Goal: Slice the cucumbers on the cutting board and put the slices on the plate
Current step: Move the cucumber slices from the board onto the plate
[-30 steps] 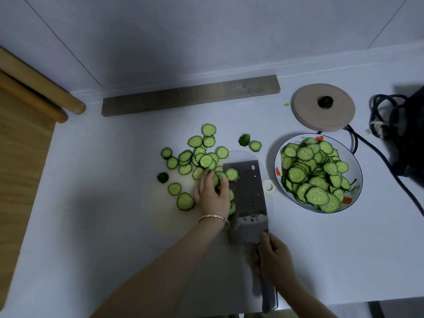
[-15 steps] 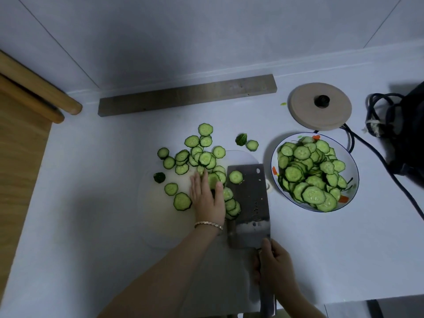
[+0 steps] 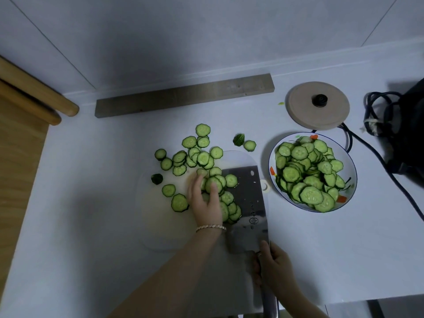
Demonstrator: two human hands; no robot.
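Partly, slices (image 3: 203,158) past cutting board (image 3: 160,226) edge, cleaver (image 3: 249,203) flat

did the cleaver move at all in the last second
Yes, slightly. The cleaver has slid back toward the person; its far end sits lower against the plate than before.

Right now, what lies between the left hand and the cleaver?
Overlapping cucumber slices fill the gap between left hand and cleaver, seen in the head view.
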